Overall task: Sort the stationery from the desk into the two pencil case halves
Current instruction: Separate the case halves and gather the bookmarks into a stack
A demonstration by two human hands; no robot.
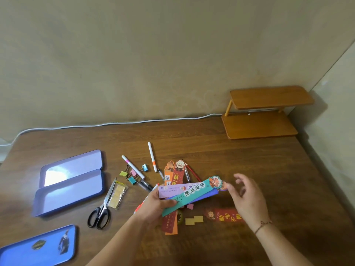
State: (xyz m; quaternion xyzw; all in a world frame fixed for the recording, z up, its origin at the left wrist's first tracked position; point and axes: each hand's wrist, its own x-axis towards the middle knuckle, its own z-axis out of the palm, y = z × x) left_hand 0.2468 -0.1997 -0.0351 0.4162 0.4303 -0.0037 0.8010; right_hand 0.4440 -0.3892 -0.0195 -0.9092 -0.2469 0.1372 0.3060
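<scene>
Bookmark fan [189,191] pinched in left hand [153,205]; long axis toward 2 o'clock. Right hand [247,198] loosely spread, holding nothing, beside its tip. Pencil case halves [70,182] lie at 9 o'clock, nearer left hand.

We are looking at a brown wooden counter [249,169]; lying on it are an open lilac pencil case [71,181], a blue lid [38,246], scissors [101,210], binder clips [132,174], white markers [152,156], loose bookmarks [224,215]; a small wooden shelf [265,114] is standing at the far right; a white cable [115,123] is running along the back edge.
</scene>
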